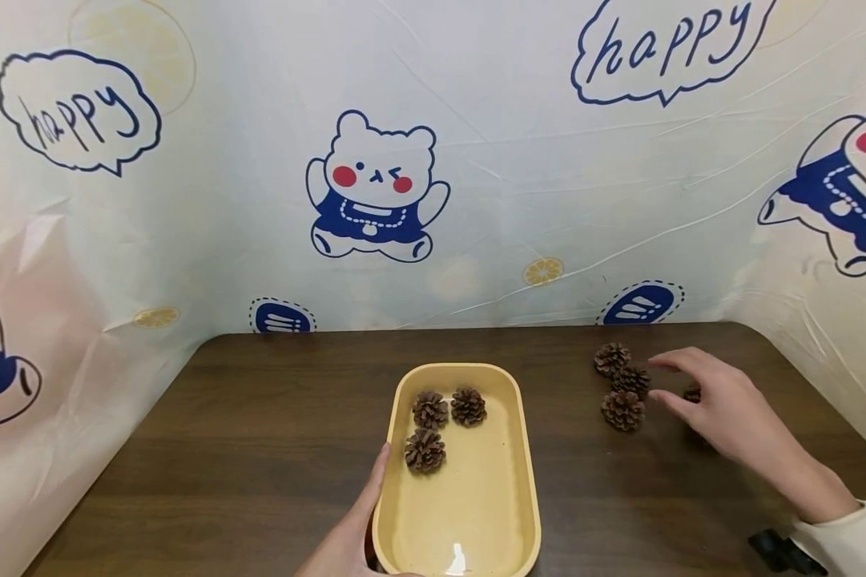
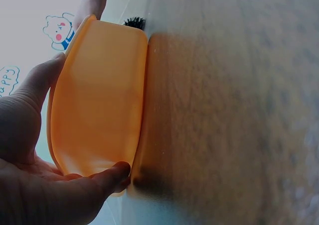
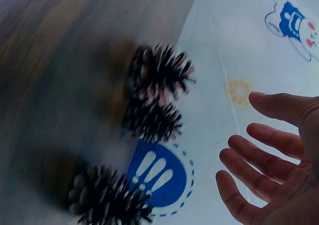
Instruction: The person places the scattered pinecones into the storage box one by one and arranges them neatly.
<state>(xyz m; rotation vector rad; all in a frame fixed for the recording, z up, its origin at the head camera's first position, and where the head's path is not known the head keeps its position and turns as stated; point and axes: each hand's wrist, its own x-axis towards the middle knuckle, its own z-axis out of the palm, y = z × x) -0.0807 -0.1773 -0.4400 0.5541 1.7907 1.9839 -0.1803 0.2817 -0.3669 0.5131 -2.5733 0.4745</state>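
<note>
Gripping the tray (image 1: pixel 485 485) at its side and near end, the left hand (image 1: pixel 351 535) supports it on the surface (image 1: pixel 259 449). Three cones (image 1: pixel 425 451) are already inside, toward the far end, so I judge the work as partly done. At least four are left outside — a close group of loose cones (image 1: pixel 623 410), and another cone (image 1: pixel 690 392) partly hidden behind the right hand (image 1: pixel 735 417). This hand is beside the group, fingers apart — it holds nothing.
</note>
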